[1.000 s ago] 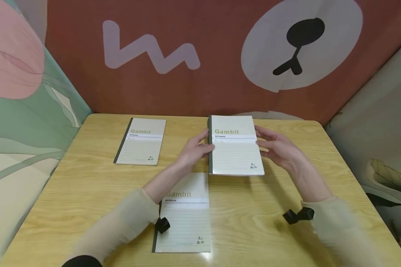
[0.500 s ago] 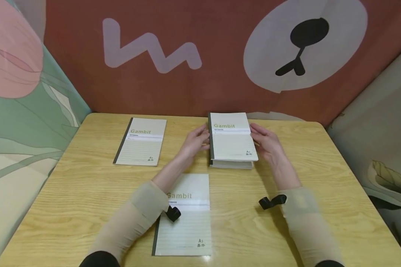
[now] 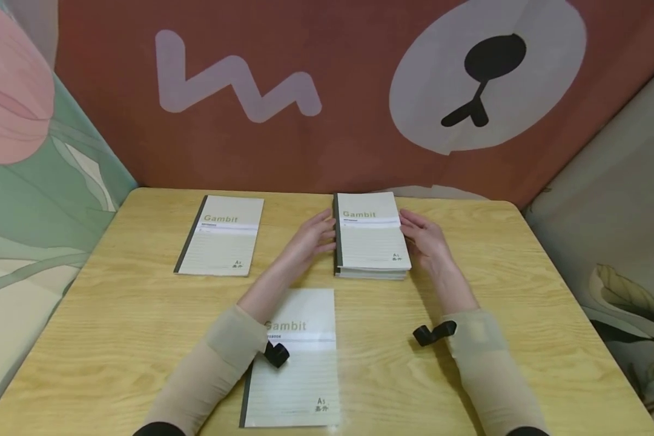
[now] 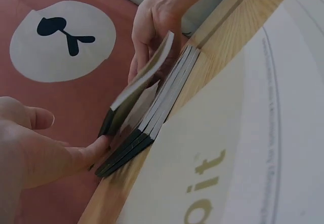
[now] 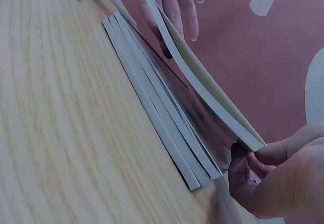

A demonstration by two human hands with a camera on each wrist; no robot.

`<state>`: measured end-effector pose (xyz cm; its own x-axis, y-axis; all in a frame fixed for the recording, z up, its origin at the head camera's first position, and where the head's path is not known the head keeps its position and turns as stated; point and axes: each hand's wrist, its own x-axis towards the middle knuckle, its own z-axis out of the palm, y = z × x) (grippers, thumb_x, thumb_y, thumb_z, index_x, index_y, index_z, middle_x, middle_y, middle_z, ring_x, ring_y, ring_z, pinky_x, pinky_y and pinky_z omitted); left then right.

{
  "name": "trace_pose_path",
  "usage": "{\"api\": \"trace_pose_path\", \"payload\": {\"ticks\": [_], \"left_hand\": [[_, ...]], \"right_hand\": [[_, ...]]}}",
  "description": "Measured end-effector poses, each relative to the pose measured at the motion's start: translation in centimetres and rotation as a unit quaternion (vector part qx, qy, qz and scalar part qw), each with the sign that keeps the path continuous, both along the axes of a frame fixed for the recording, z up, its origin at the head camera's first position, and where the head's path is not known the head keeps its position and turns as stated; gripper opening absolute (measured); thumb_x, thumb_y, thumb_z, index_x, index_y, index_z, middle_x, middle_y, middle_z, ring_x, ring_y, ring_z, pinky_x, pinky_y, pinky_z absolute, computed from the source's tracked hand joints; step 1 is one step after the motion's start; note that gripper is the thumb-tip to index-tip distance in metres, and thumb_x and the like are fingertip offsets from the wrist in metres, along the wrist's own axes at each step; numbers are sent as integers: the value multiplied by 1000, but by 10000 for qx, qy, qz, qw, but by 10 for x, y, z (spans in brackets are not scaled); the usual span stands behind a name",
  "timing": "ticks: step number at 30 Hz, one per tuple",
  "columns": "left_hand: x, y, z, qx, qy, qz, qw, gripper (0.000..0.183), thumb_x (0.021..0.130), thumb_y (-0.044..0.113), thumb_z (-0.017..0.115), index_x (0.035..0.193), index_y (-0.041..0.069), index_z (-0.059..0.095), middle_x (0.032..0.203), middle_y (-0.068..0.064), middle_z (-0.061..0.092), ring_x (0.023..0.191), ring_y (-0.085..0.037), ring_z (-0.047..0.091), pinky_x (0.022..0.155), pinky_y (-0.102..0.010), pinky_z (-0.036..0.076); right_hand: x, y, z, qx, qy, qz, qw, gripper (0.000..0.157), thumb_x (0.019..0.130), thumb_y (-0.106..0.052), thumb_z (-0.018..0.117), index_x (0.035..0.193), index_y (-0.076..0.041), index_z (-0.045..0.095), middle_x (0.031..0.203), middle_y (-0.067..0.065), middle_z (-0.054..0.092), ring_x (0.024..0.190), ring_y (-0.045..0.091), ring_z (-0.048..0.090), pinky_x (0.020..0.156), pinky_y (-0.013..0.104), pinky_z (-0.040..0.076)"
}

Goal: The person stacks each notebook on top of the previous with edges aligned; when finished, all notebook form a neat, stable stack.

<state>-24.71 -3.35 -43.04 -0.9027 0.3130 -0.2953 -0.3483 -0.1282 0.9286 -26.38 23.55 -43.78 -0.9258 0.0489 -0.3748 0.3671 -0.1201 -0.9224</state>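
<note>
White rectangular dark-spined notebook (image 3: 373, 233) hung above stacked white dark-spined notebooks (image 5: 159, 105); we saw right hand (image 3: 424, 237) pinching its edge, left hand (image 3: 308, 240) uncurled, touching its spine.

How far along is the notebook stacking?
Done: a stack of several notebooks. In hand: the held notebook above it, a gap showing; the right hand grips its edge, the left hand touches its spine. Remaining, probably: setting it down, then perhaps adding the far-left notebook and near notebook, lying singly.
</note>
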Motion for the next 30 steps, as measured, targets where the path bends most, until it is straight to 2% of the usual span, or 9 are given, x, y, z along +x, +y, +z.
{"api": "trace_pose_path", "payload": {"ticks": [4, 7, 9, 12, 15, 18, 22, 30], "left_hand": [[1, 0, 0, 54, 95, -61, 9999, 58, 110, 23, 44, 164, 14, 26, 166, -12, 37, 151, -30, 41, 123, -42, 40], [2, 1, -1, 96, 136, -72, 9998, 58, 109, 22, 44, 164, 11, 26, 166, -13, 36, 152, -30, 39, 125, -43, 38], [2, 2, -4, 110, 140, -62, 9998, 59, 108, 21, 45, 163, 10, 27, 167, -12, 34, 152, -31, 38, 125, -43, 38], [2, 3, -6, 117, 136, -23, 9998, 59, 107, 21, 46, 163, 9, 28, 169, -12, 32, 154, -31, 36, 125, -42, 37], [3, 3, -7, 75, 136, 5, 9999, 59, 107, 22, 46, 163, 10, 29, 170, -9, 29, 155, -29, 34, 126, -42, 37], [4, 3, -7, 33, 184, 15, 9998, 60, 107, 23, 45, 163, 10, 28, 171, -8, 28, 155, -28, 34, 127, -42, 35], [4, 3, -6, 10, 286, 30, 9996, 63, 105, 22, 45, 163, 9, 26, 171, -9, 28, 154, -29, 36, 128, -42, 33], [5, 3, -5, 31, 249, -37, 9997, 60, 106, 18, 42, 163, 9, 27, 172, -8, 24, 157, -28, 30, 129, -41, 31]], "right_hand": [[-3, -1, -1, 199, 8, -20, 9998, 56, 105, -1, 50, 159, -11, 38, 164, 7, 39, 141, 11, 52, 114, 22, 44], [-4, -2, -2, 352, 26, -11, 9994, 56, 105, 0, 49, 159, -10, 38, 163, 8, 40, 150, 14, 42, 124, 27, 36], [-3, -2, -3, 491, 9, -25, 9988, 56, 104, -1, 51, 158, -11, 39, 163, 7, 41, 150, 14, 42, 121, 24, 39], [-2, -4, -3, 751, -43, -29, 9972, 55, 104, -5, 53, 158, -14, 42, 163, 4, 43, 146, 9, 46, 107, 17, 45], [-2, -6, -3, 924, -28, -4, 9957, 53, 106, -11, 53, 157, -15, 43, 165, 1, 41, 143, 10, 46, 100, 18, 44], [-2, -8, -1, 1056, 96, 121, 9943, 52, 108, -17, 51, 158, -15, 41, 169, -2, 34, 147, 16, 43, 113, 26, 42], [-1, -9, 2, 1149, 340, 335, 9922, 53, 108, -17, 50, 159, -12, 37, 171, -2, 28, 153, 21, 36, 125, 39, 34], [4, -9, 5, 1384, 549, 603, 9870, 55, 108, -19, 50, 160, -10, 35, 171, 1, 27, 156, 20, 29, 127, 44, 33]]}}
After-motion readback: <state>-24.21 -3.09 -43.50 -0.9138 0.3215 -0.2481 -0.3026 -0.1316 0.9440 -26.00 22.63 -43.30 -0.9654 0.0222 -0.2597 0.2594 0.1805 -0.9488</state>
